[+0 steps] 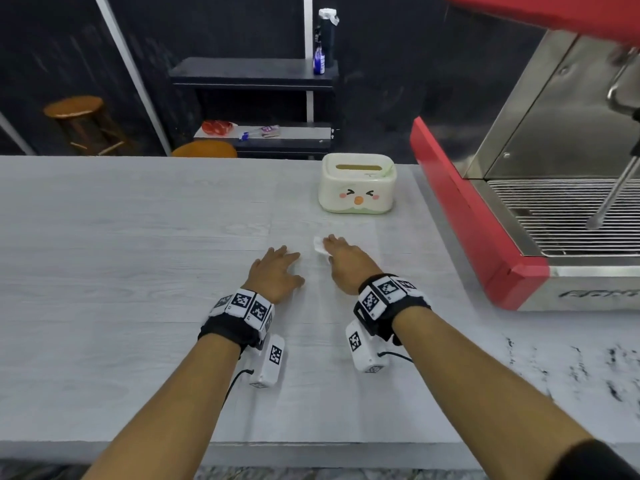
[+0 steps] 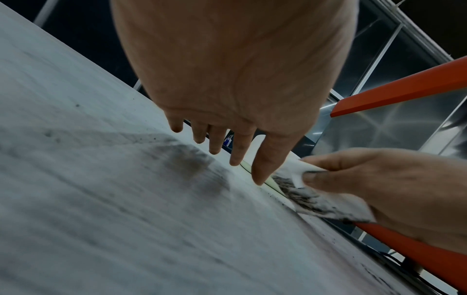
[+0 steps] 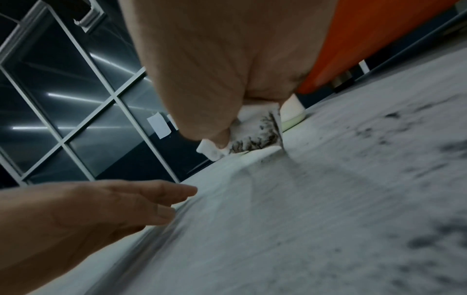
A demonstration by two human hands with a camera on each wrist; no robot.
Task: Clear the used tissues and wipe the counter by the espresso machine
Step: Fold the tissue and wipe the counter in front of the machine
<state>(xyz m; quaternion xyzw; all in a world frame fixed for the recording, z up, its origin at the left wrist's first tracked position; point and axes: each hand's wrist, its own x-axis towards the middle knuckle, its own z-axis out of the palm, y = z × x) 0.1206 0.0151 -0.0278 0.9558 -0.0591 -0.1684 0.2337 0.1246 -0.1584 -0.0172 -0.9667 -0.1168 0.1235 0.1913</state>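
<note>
Right hand: the right hand (image 1: 343, 263) presses a small white folded tissue (image 1: 320, 248) onto the pale grey wood-grain bench (image 1: 138, 237), thumb and fingers pinching it (the wrist views make the pinch plain).
Left hand: the left hand (image 1: 277, 273) lies just beside it, fingers spread and relaxed, holding nothing; from the head view it seems to rest on the bench, while the left wrist view suggests the fingertips (image 2: 260, 175) may hover slightly.
Tissue position: ahead of both hands, under the right fingertips, between the hands and the cream tissue box with a cartoon face (image 1: 357, 183).
Key relation: dark smears (image 1: 588, 368) on the bench lie near the person's right forearm, in front of the red and steel espresso machine (image 1: 502, 237), so the tissue sits well apart from them; the right hand is the nearer one for a sweep that way.
What views add: the head view shows the tissue as clean white; both wrist views show its underside (image 3: 255, 137) streaked with black grime.
Step in hand: wiping, I judge, with dirt left to clear.
</note>
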